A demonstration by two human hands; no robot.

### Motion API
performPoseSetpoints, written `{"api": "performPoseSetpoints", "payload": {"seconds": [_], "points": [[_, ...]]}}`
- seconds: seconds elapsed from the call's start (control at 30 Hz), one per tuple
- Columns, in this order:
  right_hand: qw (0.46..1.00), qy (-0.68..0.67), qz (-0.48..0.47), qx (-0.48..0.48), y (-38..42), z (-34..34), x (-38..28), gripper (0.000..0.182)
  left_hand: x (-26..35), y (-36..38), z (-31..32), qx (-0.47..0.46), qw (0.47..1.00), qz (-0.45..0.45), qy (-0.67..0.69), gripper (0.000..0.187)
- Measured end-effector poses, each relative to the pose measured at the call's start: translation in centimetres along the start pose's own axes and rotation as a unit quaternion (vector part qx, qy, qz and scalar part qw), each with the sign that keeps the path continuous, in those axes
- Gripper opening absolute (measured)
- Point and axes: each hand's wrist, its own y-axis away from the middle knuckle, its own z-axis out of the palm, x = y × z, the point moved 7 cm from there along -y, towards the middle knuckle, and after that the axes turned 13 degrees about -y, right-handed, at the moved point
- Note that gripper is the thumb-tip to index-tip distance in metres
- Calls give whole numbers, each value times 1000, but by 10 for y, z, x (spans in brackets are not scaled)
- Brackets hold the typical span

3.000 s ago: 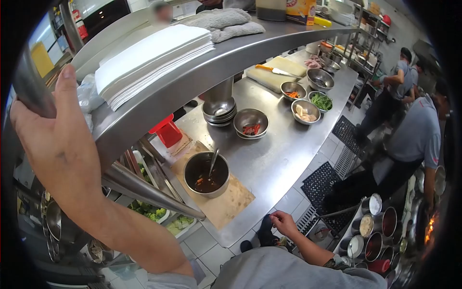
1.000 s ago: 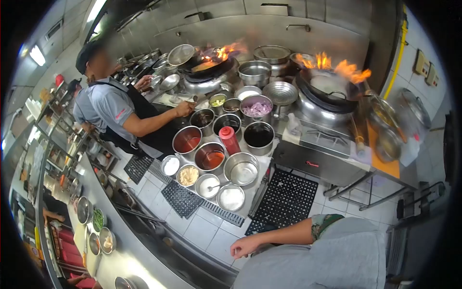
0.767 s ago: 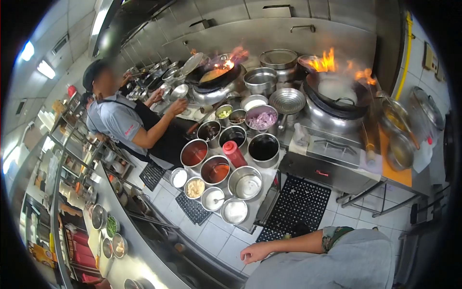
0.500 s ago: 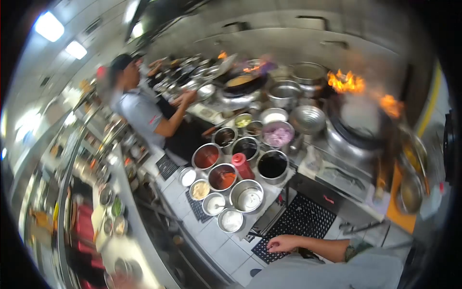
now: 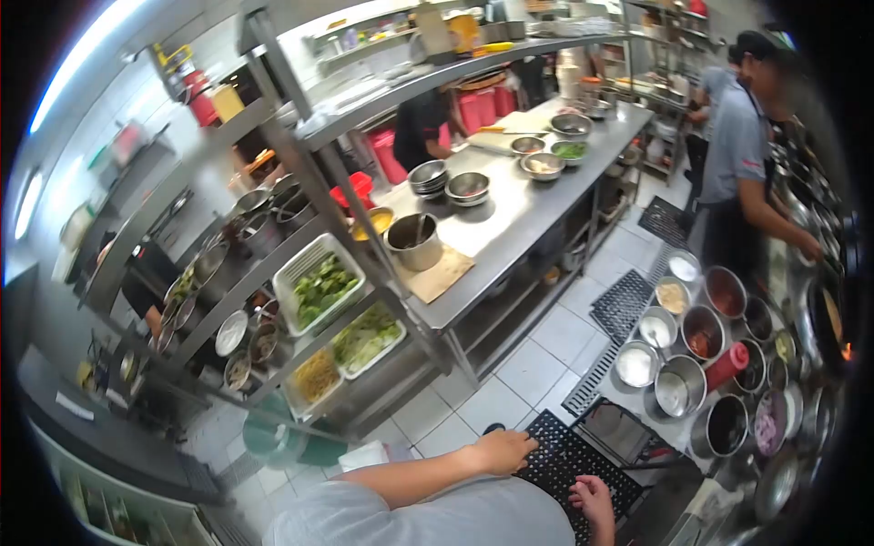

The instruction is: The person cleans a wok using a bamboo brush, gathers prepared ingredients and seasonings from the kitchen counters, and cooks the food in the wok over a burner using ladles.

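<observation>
My left hand (image 5: pixel 505 452) hangs in front of my body over the perforated black floor mat (image 5: pixel 555 446), its fingers loosely bent and nothing visible in them. To its lower right, my right hand (image 5: pixel 594 499) is held with loosely curled, parted fingers, and I see nothing in it. The two hands are apart and touch no surface. Nearest to them on the right stands a low table with metal pots, among them a pot of white contents (image 5: pixel 680 387), a pot of red sauce (image 5: pixel 703 332) and a red squeeze bottle (image 5: pixel 726 366).
A long steel counter (image 5: pixel 510 227) with bowls and a large pot (image 5: pixel 414 242) runs across the middle. Left of it, a rack holds a basket of green vegetables (image 5: pixel 319 284). A co-worker (image 5: pixel 737 155) stands at the stoves, right. Others are behind the counter and left.
The view has swung left, bringing the counter and rack forward and moving the pots and co-worker to the right. My left hand has come into view; the flaming wok has left it.
</observation>
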Motion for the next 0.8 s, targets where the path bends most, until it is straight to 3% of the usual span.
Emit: {"api": "performPoseSetpoints", "payload": {"seconds": [0.17,0.3,0.43,0.5,0.57,0.6,0.67,0.7,0.77,0.8], "points": [[998,51,-17,-23,-9,29,-27,25,-2,56,45,-75,993,-58,69,35],[997,73,-21,-28,3,58,-35,24,-5,80,57,-31,986,-99,128,34],[977,165,-67,-114,35,123,-58,27,-3,89,47,10,997,-56,57,33],[934,223,-191,-202,59,175,-81,31,5,88,43,34,999,-13,28,28],[899,309,-210,-228,90,234,-107,34,14,92,28,33,997,-10,67,30],[852,376,-234,-278,102,262,-109,35,17,89,42,118,977,21,177,35],[766,478,-236,-360,126,315,-101,39,34,92,64,301,929,83,197,28],[763,478,-236,-365,130,331,-92,39,47,101,67,302,924,97,213,29],[711,502,-129,-476,144,357,-51,43,62,116,74,248,932,107,243,29],[681,528,-144,-487,158,371,-41,45,62,127,75,230,935,103,250,29]]}}
